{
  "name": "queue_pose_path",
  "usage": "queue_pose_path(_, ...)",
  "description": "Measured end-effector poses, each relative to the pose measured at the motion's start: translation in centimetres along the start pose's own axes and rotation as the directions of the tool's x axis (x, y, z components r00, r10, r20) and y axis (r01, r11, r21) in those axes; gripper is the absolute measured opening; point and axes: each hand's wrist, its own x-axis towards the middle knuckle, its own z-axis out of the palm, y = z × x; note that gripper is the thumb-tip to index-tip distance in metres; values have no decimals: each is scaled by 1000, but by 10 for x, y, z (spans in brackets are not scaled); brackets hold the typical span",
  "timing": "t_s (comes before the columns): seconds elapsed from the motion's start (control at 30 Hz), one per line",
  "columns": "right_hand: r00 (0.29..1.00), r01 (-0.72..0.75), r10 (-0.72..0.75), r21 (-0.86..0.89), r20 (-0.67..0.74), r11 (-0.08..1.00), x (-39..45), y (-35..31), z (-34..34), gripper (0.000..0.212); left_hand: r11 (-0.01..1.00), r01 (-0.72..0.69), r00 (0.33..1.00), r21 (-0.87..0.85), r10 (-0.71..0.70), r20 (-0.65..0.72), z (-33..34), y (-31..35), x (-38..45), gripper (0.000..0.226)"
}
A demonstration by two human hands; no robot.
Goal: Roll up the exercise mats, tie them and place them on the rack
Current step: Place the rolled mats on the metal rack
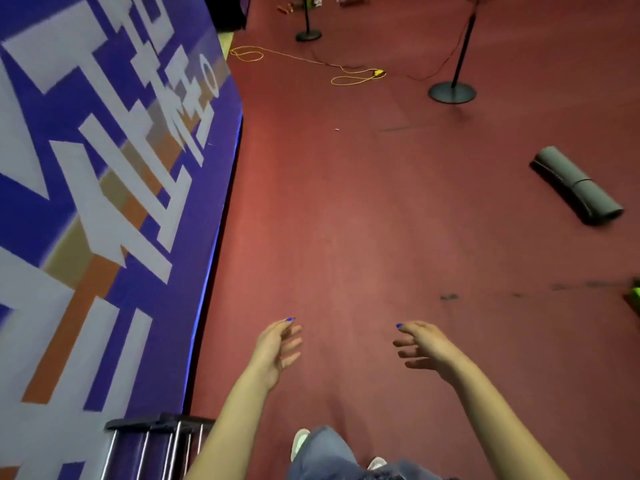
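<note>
A rolled grey exercise mat (576, 185) lies on the red floor at the right, with a dark strap around its middle. A metal rack (156, 441) with thin upright bars stands at the bottom left against the wall. My left hand (277, 348) and my right hand (424, 346) are held out in front of me above the floor, fingers relaxed and spread, holding nothing. Both hands are far from the mat and apart from each other.
A purple wall panel (104, 168) with white and orange shapes runs along the left. Two black stands with round bases (452, 91) (308, 35) stand at the back. A yellow cord (349, 76) lies on the floor. Something green (635, 296) shows at the right edge.
</note>
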Motion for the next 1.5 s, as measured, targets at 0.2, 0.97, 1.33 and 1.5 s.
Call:
queue_pose_path(0.2,998,65,-65,24,7,998,23,-53,-90,12,995,-6,993,99,-6,122,119,25,18,9)
queue_pose_path(0.97,951,266,-224,197,-213,944,237,-316,-548,18,946,-210,870,246,66,489,704,244,182,13)
queue_pose_path(1.33,956,167,-50,399,-288,902,350,-323,-789,20,928,-186,893,324,21,450,976,295,262,14)
queue_pose_path(1.5,960,160,-31,456,-277,875,393,-351,-881,17,927,-162,894,338,-7,447,1092,316,298,16)
